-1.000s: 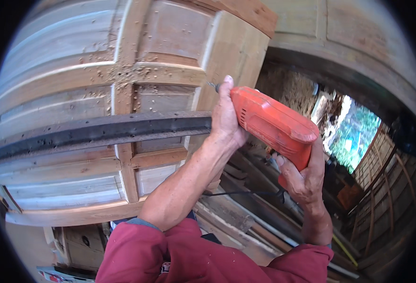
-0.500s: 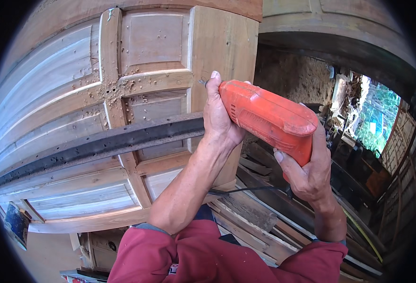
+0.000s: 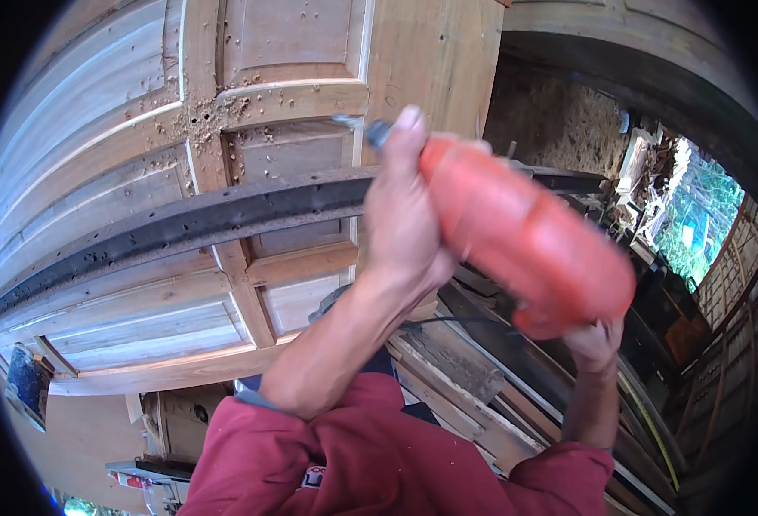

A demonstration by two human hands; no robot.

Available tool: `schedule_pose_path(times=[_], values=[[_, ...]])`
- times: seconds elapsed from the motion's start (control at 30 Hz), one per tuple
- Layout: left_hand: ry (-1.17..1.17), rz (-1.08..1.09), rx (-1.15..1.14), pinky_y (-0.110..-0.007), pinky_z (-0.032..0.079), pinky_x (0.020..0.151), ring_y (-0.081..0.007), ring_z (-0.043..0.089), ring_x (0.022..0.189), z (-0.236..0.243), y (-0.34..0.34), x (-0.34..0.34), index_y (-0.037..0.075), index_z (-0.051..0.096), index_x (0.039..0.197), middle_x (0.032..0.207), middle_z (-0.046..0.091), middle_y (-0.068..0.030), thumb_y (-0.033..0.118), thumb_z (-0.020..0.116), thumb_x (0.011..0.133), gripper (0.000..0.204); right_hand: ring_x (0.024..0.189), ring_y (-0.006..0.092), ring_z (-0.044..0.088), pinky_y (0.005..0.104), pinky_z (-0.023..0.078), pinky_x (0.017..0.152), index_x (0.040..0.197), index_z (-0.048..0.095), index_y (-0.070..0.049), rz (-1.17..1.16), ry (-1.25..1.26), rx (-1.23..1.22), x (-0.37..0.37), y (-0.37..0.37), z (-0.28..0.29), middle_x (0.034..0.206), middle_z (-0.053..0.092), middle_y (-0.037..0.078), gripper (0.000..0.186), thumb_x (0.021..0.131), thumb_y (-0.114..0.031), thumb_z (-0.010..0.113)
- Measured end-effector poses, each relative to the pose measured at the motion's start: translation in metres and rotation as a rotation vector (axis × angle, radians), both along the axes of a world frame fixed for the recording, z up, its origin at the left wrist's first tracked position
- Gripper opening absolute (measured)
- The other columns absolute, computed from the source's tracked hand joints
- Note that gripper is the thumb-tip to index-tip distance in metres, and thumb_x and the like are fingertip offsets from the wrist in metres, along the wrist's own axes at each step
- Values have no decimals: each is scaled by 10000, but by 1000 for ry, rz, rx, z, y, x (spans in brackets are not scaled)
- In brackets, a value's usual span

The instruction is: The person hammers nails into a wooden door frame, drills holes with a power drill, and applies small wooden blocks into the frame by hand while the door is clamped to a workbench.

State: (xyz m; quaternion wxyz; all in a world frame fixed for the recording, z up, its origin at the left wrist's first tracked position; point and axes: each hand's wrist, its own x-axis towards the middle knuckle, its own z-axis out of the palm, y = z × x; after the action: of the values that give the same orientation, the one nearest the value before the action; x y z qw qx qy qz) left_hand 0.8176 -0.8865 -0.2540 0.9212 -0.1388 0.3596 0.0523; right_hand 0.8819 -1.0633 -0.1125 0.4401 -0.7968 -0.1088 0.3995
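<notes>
A red-orange power drill, smeared by motion, is held up in front of me. My left hand grips its front end near the dark chuck, thumb pointing up along it. A drill bit sticks out of the chuck toward the left, apart from the wood. My right hand is wrapped round the rear handle, its fingers mostly hidden behind the drill body. Beyond lies a panelled wooden door with a dark drilled hole where its rails cross, wood shavings scattered round it.
A dark metal bar with holes lies across the door. A black cord runs below the drill. Planks and timber strips are piled at lower right. A dark blade-like plate stands at the left edge.
The drill's rear end has swung down and to the right, and its chuck and bit now show more fully. Both hands stay on it. The view has shifted slightly, with the door higher.
</notes>
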Motion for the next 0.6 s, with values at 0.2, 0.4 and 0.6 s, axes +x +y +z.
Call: schedule_pose_path(times=[0.2, 0.4, 0.6], values=[[173, -60, 134, -487, 549, 819, -310, 664, 827, 17, 36, -140, 75, 616, 966, 876, 645, -115, 547, 529, 999, 482, 1007, 261, 695, 351, 588, 796, 1312, 565, 20, -301, 485, -60, -103, -49, -94, 1112, 691, 187, 531, 969, -375, 662], [361, -201, 460, -455, 537, 759, -294, 652, 796, 10, 67, -234, 66, 568, 967, 842, 620, -107, 543, 514, 1005, 482, 859, 263, 639, 371, 535, 713, 1105, 635, -43, 345, -53, -346, -186, -48, -167, 937, 611, 131, 390, 850, -307, 768], [409, -461, 885, -447, 560, 757, -301, 655, 794, 16, 77, -252, 30, 545, 935, 839, 611, -137, 486, 582, 975, 459, 822, 358, 612, 475, 493, 687, 990, 551, -46, 694, -351, -412, -242, -70, -188, 891, 568, 172, 258, 849, -232, 659]])
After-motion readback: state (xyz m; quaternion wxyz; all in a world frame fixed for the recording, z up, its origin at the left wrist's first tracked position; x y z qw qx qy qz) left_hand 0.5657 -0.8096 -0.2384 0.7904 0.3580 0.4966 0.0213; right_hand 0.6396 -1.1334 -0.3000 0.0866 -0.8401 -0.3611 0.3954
